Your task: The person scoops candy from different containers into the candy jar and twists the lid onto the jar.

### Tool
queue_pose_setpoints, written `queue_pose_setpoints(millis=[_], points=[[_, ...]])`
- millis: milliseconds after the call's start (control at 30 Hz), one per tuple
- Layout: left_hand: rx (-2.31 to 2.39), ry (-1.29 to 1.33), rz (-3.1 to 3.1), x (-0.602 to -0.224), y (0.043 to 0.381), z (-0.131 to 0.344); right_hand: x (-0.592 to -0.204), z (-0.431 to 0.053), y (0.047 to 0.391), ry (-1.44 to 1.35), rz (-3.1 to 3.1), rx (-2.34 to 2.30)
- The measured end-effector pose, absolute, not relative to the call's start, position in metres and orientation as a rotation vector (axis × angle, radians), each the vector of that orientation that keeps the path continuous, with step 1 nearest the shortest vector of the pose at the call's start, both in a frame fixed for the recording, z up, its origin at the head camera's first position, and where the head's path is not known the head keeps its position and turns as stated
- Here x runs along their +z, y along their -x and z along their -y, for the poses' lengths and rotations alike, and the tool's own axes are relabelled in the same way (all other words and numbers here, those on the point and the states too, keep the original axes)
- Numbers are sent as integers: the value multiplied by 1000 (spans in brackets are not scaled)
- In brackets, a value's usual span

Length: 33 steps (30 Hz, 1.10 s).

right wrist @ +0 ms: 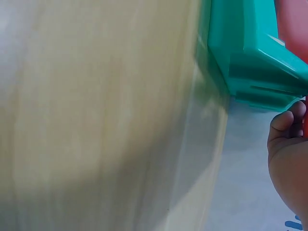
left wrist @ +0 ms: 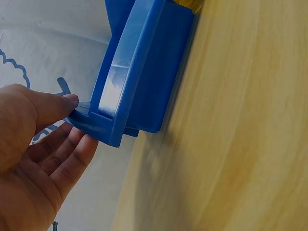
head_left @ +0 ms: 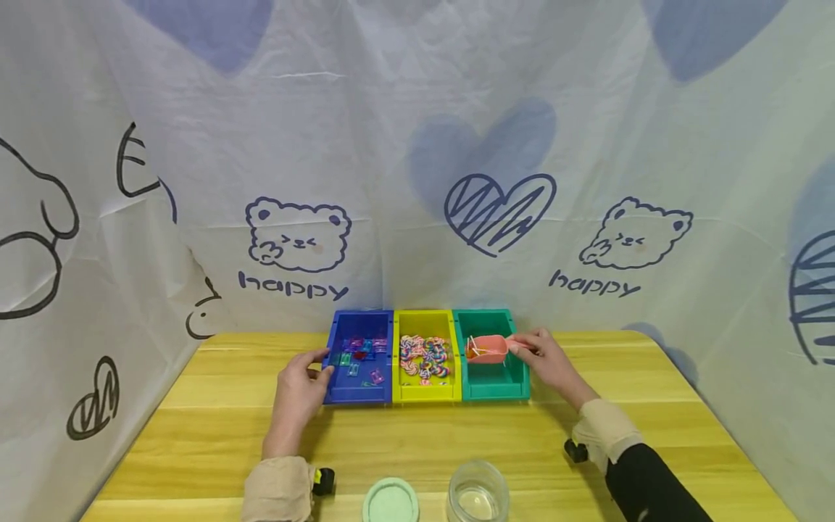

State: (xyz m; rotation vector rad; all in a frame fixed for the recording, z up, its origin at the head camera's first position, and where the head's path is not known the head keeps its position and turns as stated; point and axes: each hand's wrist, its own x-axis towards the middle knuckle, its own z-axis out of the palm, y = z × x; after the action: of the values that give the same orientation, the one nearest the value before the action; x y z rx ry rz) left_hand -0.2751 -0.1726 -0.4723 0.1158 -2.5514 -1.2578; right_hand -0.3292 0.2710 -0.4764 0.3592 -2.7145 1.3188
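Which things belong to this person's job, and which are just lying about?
Seemingly in use:
pink scoop, in the right hand
green bin, beneath the scoop
blue bin, gripped by the left hand

Apparently lying about:
glass jar, untouched
pale green disc, untouched
patterned sheet, just backdrop

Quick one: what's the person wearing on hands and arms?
Left hand and right hand: no gloves. Left beige cuff, left black device with yellow patch. Right beige cuff, right black device, black sleeve above the cuff.
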Motion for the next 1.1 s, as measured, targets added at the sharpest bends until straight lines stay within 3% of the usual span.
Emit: queue_pose_setpoints(millis=[1100], points=[[-1252, -87, 2546, -474, 275, 173, -473, -264, 303, -234, 2480, 1392]])
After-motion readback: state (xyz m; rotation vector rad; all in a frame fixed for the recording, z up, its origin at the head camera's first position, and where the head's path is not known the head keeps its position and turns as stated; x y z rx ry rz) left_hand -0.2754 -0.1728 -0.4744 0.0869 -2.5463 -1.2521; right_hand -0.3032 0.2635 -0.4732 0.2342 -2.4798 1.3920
